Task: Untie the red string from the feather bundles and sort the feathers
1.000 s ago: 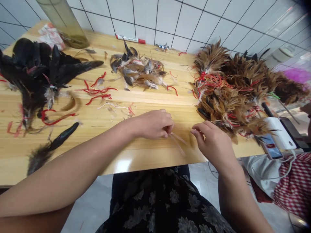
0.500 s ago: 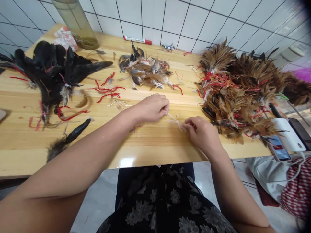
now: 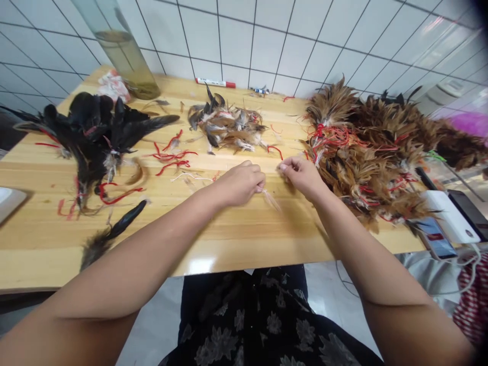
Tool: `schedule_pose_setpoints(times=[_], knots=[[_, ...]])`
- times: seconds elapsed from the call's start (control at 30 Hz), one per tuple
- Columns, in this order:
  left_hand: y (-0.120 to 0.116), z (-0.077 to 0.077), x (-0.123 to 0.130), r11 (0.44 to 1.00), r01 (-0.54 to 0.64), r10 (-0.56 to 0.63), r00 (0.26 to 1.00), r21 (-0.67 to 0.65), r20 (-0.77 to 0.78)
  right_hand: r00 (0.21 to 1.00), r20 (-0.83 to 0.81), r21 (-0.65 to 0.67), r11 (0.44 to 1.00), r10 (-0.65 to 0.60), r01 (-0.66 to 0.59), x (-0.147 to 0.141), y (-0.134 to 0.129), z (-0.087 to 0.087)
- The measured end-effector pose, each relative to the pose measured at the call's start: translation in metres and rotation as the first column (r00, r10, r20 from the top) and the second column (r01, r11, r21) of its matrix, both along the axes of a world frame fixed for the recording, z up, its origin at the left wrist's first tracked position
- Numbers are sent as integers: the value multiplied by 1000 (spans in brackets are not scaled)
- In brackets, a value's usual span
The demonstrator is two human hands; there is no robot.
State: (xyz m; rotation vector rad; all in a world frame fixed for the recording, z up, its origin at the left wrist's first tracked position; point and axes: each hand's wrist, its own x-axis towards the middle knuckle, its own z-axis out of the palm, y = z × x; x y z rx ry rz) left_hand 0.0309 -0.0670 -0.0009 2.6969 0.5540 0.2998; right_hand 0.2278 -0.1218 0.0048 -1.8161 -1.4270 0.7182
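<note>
My left hand (image 3: 244, 184) is closed in a pinch on a small bundle of pale, thin strands (image 3: 271, 199), which fans out to its right above the wooden table (image 3: 244, 244). To the right and a little higher, my right hand (image 3: 299, 174) has its thumb and fingertips pressed together; what they hold, if anything, is too small to make out. A curved red string (image 3: 275, 150) lies just beyond my hands. White string (image 3: 192, 176) rests left of my left hand.
Black feathers (image 3: 89, 132) lie at the left, mixed loose feathers (image 3: 231, 124) at the back middle, brown feather bundles (image 3: 358, 162) at the right. A tall jar (image 3: 131, 66), a marker (image 3: 215, 82) and a phone (image 3: 436, 238) are near the edges.
My right hand has moved away from the pale strands, up and toward the back. The strands now hang from my left hand alone. The view has tilted up slightly.
</note>
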Motion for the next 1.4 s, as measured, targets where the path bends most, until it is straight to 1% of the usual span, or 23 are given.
schedule_pose_setpoints(times=[0.1,0.2,0.27,0.33,0.37,0.4,0.47,0.57,0.67,0.73,0.8,0.87,0.9,0.97,1.03,1.13,1.2,1.27,1.4], knots=[[12,4,-10,998,-51,52,999,-30,11,999,-2,94,995,-36,36,-1,32,-11],[21,8,-17,993,-96,101,992,-69,69,986,104,240,966,-127,99,5,56,-23],[27,9,-21,983,-176,183,971,-56,151,961,178,316,937,-212,148,11,65,-28],[34,7,-22,958,-287,285,929,-29,237,929,223,354,912,-296,206,16,68,-30],[38,4,-22,941,-339,330,904,-13,271,917,240,367,904,-318,218,17,68,-30],[42,2,-22,923,-385,366,882,5,298,912,267,374,906,-311,199,17,69,-30],[50,-3,-18,893,-447,407,851,50,333,909,316,356,922,-271,151,16,71,-28],[60,-3,-7,872,-468,401,850,142,341,905,327,300,938,-273,175,14,80,-24],[64,2,13,860,-440,354,879,258,318,896,328,265,940,-299,216,14,88,-21],[63,3,29,854,-411,309,894,319,325,890,347,267,941,-296,209,12,89,-19],[61,1,46,855,-374,254,905,358,341,885,386,278,948,-260,157,9,84,-18],[57,-5,60,862,-329,195,918,386,345,876,442,259,962,-194,82,5,78,-17],[55,-9,64,865,-306,168,924,398,344,867,464,243,967,-181,72,3,76,-17],[53,-15,68,874,-277,139,930,399,340,851,498,223,973,-169,62,0,73,-17],[53,-18,67,887,-259,125,932,383,341,833,528,190,979,-163,72,0,73,-16],[53,-17,62,899,-276,141,918,340,371,796,586,105,988,-150,109,1,76,-13],[56,-13,58,898,-323,182,890,299,418,757,639,54,990,-135,131,4,79,-12],[62,-8,54,882,-399,246,845,251,475,711,695,26,992,-108,126,6,81,-11],[81,-3,41,802,-579,424,723,144,545,647,760,-27,991,-67,134,8,84,-13]])
